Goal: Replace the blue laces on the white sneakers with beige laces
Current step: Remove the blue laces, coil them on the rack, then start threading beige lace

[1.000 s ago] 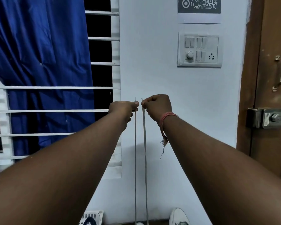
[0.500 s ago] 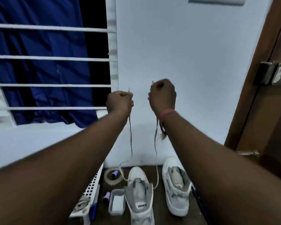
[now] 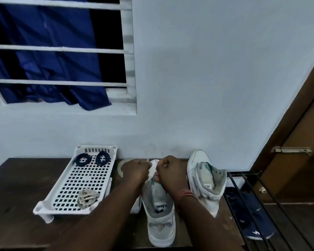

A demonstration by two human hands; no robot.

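Two white sneakers stand on a dark wooden table against the wall. The nearer sneaker [image 3: 160, 212] points away from me, its tongue label facing me. My left hand [image 3: 137, 169] and my right hand [image 3: 168, 168] are both closed above its toe end, each pinching an end of the beige lace [image 3: 148, 160], whose thin tips stick up between the fists. The lace's run into the eyelets is hidden by my hands. The second sneaker [image 3: 205, 180] stands to the right, unlaced. Two coiled blue laces [image 3: 92, 159] and a bundled beige lace [image 3: 88, 196] lie in a white tray.
The white perforated tray [image 3: 76, 180] sits left of the shoes. A tape roll [image 3: 120, 169] lies behind my left hand. A black metal rack [image 3: 257, 205] with a dark blue shoe [image 3: 257, 227] stands at right, beside a brown door [image 3: 297, 142]. A barred window with blue curtain [image 3: 43, 51] is above.
Both hands have come down from chest height to just above the nearer sneaker's toe, still holding the lace ends. My view has tilted down from the wall to the table.
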